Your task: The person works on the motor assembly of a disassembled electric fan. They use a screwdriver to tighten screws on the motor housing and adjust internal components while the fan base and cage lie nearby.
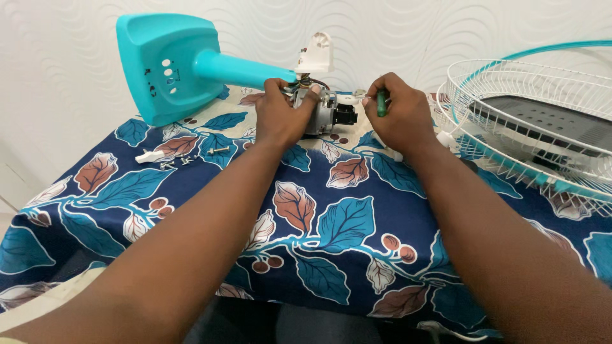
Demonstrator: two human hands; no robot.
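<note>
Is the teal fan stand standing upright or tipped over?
Tipped over. The teal fan stand lies on its side on the leaf-print tablecloth, its base underside facing the camera and its neck pointing right.

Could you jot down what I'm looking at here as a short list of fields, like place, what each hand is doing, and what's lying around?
Place: table under a leaf-patterned cloth, pale wall behind
Left hand: gripping the fan motor
Right hand: holding a green-handled screwdriver, tip toward the motor
Fan base: turquoise, lying on its side, its stem reaching to the motor
Right side: white wire fan guard with turquoise rim
Left side: loose screws and a small white plastic part on the cloth
</note>
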